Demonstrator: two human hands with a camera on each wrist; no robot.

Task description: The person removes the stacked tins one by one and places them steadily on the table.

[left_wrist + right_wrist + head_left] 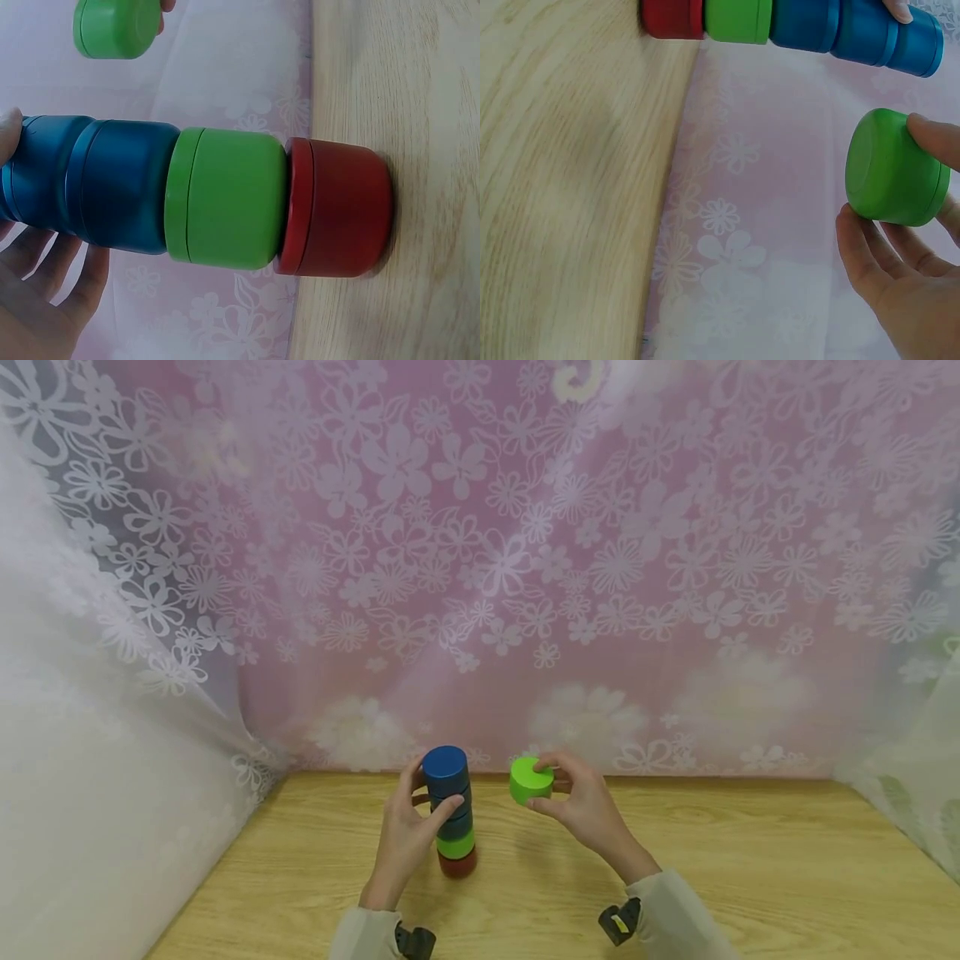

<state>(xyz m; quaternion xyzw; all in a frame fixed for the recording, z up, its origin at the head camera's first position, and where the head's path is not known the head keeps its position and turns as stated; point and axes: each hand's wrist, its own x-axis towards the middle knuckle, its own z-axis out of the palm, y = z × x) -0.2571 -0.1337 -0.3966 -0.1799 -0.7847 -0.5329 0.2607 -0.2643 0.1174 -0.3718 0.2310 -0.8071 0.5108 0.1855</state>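
Observation:
A tower of round lidded tins stands upright on the table. Its bottom tin is red (341,210), a green tin (232,199) sits on that, and three blue tins (447,766) form the upper part. My left hand (405,835) grips the blue part, with the thumb in front and the fingers behind. To the right of the tower, my right hand (592,810) holds another green tin (889,169) between thumb and fingers. This tin is raised above the table, level with the upper part of the tower and apart from it.
The wooden table (285,868) ends at a pink flowered curtain (480,568) behind the tower. A pale curtain (97,735) hangs on the left side, and another (933,760) on the right. Dark wrist mounts (619,922) show at the sleeves.

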